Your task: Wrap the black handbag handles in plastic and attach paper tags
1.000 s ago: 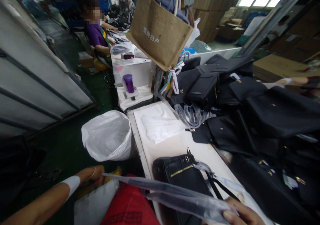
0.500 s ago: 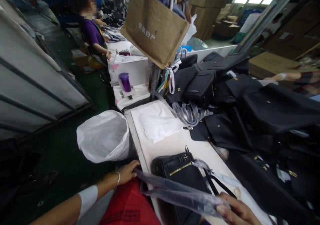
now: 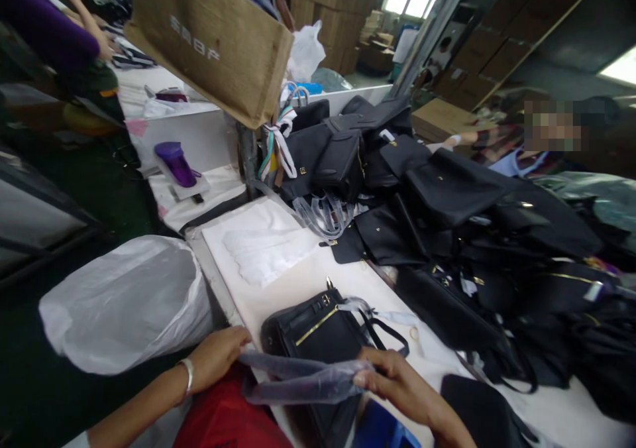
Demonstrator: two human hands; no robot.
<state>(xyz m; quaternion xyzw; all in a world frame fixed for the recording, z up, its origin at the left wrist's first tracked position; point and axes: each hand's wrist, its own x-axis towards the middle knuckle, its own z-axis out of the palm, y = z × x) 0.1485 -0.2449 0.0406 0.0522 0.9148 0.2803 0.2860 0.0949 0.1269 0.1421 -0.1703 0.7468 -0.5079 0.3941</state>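
Observation:
My left hand (image 3: 218, 356) and my right hand (image 3: 392, 385) each pinch one end of a clear plastic bag (image 3: 298, 378), stretched between them low in the view. Just behind the bag a black handbag (image 3: 318, 332) with a gold zip line and a thin strap lies on the white table (image 3: 303, 282). My left wrist wears a bangle. Both hands are closed on the plastic.
A heap of black handbags (image 3: 447, 223) covers the table's right side. A white-lined bin (image 3: 124, 302) stands left of the table. White folded cloths (image 3: 263, 252) lie farther back, with a purple cup (image 3: 176, 163) and a hanging jute bag (image 3: 213, 37) beyond. People work at back left and at right.
My hands have drawn closer together, bunching the plastic bag in front of the black handbag. The camera has swung to the right, bringing the person on the right into view.

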